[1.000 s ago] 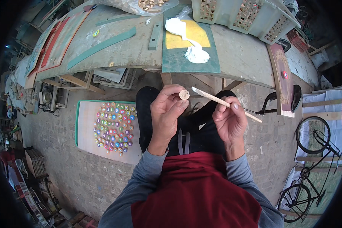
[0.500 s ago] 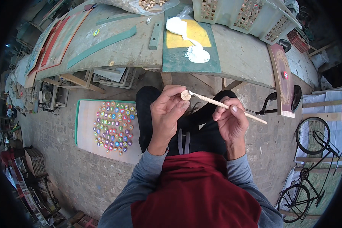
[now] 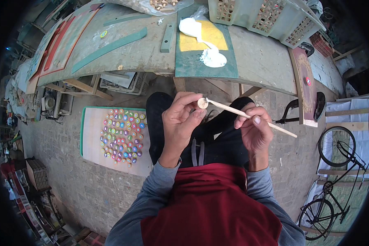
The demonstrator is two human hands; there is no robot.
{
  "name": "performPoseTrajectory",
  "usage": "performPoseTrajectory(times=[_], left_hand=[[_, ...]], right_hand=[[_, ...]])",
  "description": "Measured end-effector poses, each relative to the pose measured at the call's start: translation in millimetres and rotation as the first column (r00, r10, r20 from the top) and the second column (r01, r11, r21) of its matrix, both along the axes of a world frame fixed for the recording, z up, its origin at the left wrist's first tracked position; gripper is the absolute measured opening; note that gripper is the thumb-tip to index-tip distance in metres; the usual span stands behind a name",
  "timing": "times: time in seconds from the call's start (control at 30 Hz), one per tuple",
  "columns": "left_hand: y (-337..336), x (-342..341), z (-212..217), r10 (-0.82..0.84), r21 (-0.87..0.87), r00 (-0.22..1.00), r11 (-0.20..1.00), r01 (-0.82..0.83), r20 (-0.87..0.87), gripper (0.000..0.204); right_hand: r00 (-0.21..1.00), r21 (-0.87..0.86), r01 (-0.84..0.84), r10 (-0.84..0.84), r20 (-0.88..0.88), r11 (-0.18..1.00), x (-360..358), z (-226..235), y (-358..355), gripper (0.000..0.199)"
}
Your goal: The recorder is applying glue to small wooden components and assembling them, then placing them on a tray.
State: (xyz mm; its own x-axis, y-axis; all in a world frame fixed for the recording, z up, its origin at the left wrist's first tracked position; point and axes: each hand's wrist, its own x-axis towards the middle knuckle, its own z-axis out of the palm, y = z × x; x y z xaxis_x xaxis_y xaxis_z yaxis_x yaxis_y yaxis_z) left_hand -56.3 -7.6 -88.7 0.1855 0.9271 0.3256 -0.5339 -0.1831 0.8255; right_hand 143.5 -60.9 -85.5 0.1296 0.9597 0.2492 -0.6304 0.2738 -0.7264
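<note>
Between the thumb and fingers of my left hand (image 3: 177,123) is a small round wooden piece (image 3: 202,103), its pale end face turned up. My right hand (image 3: 255,130) grips a thin wooden stick (image 3: 238,112), which slants down to the right. The stick's whitish tip is at the upper right rim of the round piece; whether it touches cannot be made out. Ahead, on the table, a pool of white paste (image 3: 213,59) lies on a green board (image 3: 185,67), partly over a yellow sheet (image 3: 217,37). A white pouch (image 3: 190,28) rests there too.
A plastic crate (image 3: 250,16) stands at the table's far right. Green strips (image 3: 110,50) and a bag of wooden pieces (image 3: 164,5) lie on the table (image 3: 156,61). Left of my legs, a board (image 3: 92,135) bears several coloured lettered discs (image 3: 121,139). A bicycle (image 3: 334,180) is at the right.
My right hand has shifted slightly right and down with the stick. The round wooden piece has moved a little to the right and turned in my left fingers.
</note>
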Motion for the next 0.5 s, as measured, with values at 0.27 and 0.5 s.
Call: performPoseTrajectory(times=[0.27, 0.5], left_hand=[[0, 2, -3, 0.060, -0.004, 0.998, 0.998, -0.060, 0.006, 0.031], [1, -2, -2, 0.078, 0.031, 0.996, 0.997, -0.077, -0.033, 0.024]], right_hand=[[0.966, 0.103, 0.050, -0.075, 0.247, 0.993, 3, 6, -1, 0.020], [0.985, 0.076, 0.072, -0.083, 0.153, 0.995, 6, 14, -3, 0.021]])
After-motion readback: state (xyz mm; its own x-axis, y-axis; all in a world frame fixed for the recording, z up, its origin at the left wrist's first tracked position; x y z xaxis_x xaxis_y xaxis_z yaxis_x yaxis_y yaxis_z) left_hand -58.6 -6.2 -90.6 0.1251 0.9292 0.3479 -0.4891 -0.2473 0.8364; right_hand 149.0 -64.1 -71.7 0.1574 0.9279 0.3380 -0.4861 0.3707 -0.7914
